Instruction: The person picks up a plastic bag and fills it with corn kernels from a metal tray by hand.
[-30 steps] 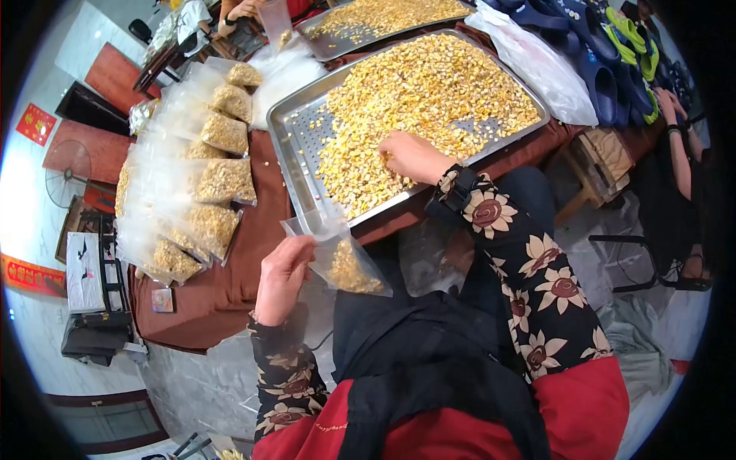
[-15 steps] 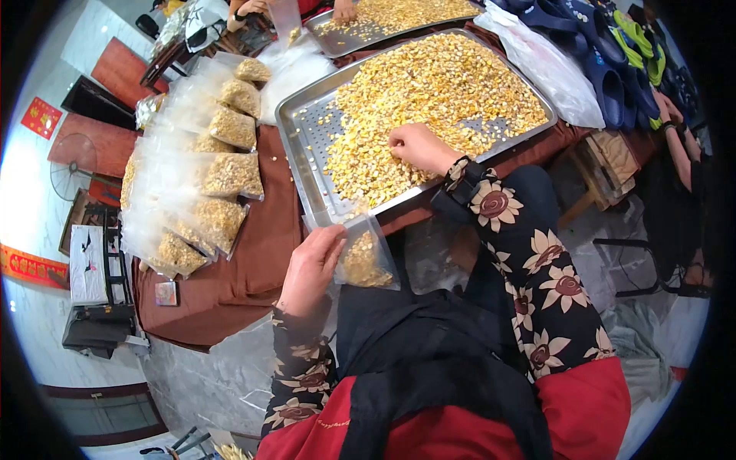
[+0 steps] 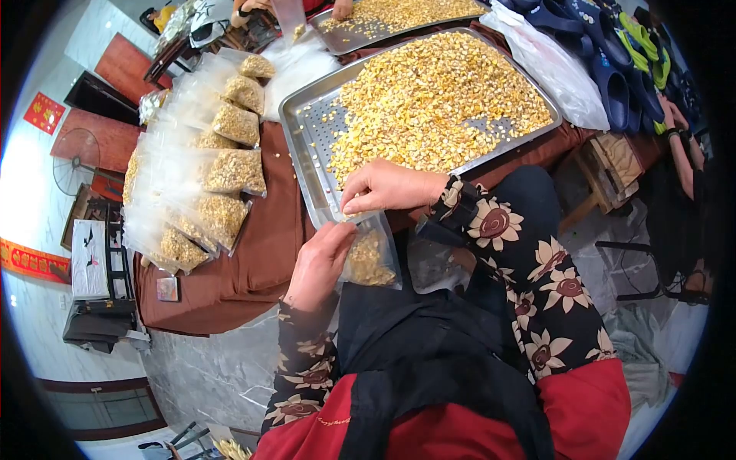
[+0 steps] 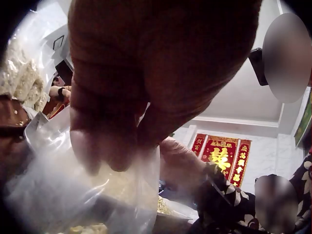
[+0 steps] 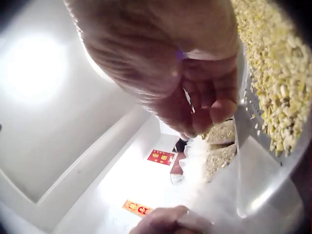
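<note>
My left hand (image 3: 316,262) pinches the top edge of a clear plastic bag (image 3: 373,259) that hangs over my lap, partly filled with yellow corn kernels. In the left wrist view the thumb and fingers grip the clear film (image 4: 48,187). Directly above the bag's mouth is my right hand (image 3: 395,186), palm down with curled fingers. A few yellow bits show at its fingertips (image 5: 222,111) in the right wrist view; the rest of its hold is hidden. Behind both hands lies a perforated metal tray (image 3: 307,157) heaped with loose corn kernels (image 3: 445,100).
Several filled bags (image 3: 234,170) lie in rows on the brown cloth (image 3: 261,287) at left. A second corn tray (image 3: 337,42) is at the back, near another person's hand (image 3: 342,9). White plastic (image 3: 548,65) and blue clogs (image 3: 613,88) are at right, above a wooden stool (image 3: 606,172).
My right hand has moved from the corn heap toward me and left, to the bag's mouth. My left hand has shifted slightly right with the bag.
</note>
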Available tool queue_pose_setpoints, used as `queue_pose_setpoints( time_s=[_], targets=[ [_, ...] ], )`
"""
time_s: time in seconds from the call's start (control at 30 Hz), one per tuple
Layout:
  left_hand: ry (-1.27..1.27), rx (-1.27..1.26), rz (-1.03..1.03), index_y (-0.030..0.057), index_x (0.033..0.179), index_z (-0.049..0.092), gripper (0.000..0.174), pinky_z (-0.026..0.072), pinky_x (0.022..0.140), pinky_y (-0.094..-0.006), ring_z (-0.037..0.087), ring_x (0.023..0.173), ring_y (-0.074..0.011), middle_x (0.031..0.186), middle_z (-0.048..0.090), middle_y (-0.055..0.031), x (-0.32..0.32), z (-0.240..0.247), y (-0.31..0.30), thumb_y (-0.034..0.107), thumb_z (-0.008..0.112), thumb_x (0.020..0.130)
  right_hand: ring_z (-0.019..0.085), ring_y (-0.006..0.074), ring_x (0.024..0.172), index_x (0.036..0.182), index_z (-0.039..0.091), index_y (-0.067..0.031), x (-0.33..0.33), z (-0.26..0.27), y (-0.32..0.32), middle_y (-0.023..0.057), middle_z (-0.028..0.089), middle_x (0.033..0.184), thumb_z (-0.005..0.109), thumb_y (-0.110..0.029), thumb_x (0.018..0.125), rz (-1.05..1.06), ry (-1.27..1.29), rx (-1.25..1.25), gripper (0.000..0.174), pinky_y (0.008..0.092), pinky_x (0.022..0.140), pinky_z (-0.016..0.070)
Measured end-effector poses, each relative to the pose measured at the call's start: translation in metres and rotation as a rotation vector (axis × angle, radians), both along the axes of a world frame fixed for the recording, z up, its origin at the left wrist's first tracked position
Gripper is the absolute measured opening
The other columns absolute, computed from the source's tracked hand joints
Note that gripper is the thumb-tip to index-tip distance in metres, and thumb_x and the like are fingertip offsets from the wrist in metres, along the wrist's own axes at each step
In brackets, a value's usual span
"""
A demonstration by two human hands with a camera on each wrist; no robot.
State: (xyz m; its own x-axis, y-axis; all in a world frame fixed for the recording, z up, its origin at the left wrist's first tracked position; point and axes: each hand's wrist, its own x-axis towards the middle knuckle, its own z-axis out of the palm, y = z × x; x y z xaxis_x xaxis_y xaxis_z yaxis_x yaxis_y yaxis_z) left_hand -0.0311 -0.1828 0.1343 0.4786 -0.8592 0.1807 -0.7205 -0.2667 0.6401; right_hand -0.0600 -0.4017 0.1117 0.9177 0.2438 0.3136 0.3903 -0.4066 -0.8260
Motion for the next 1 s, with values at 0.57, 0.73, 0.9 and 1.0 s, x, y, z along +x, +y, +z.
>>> queue_pose_setpoints(
  time_s=[0.57,0.73,0.9,1.0],
  targets=[
    [-0.003,0.046,0.025,0.0026,0.101,0.059,0.013,0.0484,0.071,-0.0381,0.06,0.083,-0.0375,0.09,0.06,-0.0166,-0.003,0.003,-0.002,0.004,0.057,0.088,0.04,0.04,0.125,0.132,0.051,-0.017,0.023,-0.026,-0.066,0.0201,0.046,0.135,0.071,-0.051,0.071,-0.555,0.333,-0.652,0.072,0.0511,0.101,0.034],
    [-0.017,-0.006,0.007,0.0016,0.099,0.059,0.012,0.046,0.063,-0.0301,0.057,0.069,-0.0245,0.08,0.056,-0.0121,-0.004,-0.002,-0.006,0.001,0.058,0.088,0.059,0.0344,0.1,0.091,0.069,-0.0095,0.013,-0.043,-0.061,0.0164,0.063,0.098,0.068,-0.026,0.075,-0.53,0.012,-0.648,0.023,0.0437,0.083,0.0479],
    [-0.028,0.019,0.012,0.0012,0.1,0.059,0.013,0.0462,0.064,-0.031,0.058,0.07,-0.026,0.08,0.056,-0.0127,-0.006,0.0,-0.007,0.0,0.058,0.087,0.064,0.0354,0.079,0.088,0.07,-0.0062,0.02,-0.052,-0.072,0.0181,0.066,0.081,0.061,-0.01,0.074,-0.665,-0.161,-0.297,0.016,0.0405,0.071,0.0516],
    [-0.052,-0.012,0.007,0.0006,0.099,0.059,0.013,0.0466,0.065,-0.0314,0.058,0.071,-0.0277,0.082,0.057,-0.0135,-0.004,-0.004,-0.004,0.0,0.058,0.087,0.067,0.0264,0.074,0.091,0.07,-0.0037,0.016,-0.045,-0.077,0.015,0.068,0.079,0.061,-0.008,0.077,-0.628,-0.003,-0.035,0.018,0.0345,0.068,0.0532]
  ],
)
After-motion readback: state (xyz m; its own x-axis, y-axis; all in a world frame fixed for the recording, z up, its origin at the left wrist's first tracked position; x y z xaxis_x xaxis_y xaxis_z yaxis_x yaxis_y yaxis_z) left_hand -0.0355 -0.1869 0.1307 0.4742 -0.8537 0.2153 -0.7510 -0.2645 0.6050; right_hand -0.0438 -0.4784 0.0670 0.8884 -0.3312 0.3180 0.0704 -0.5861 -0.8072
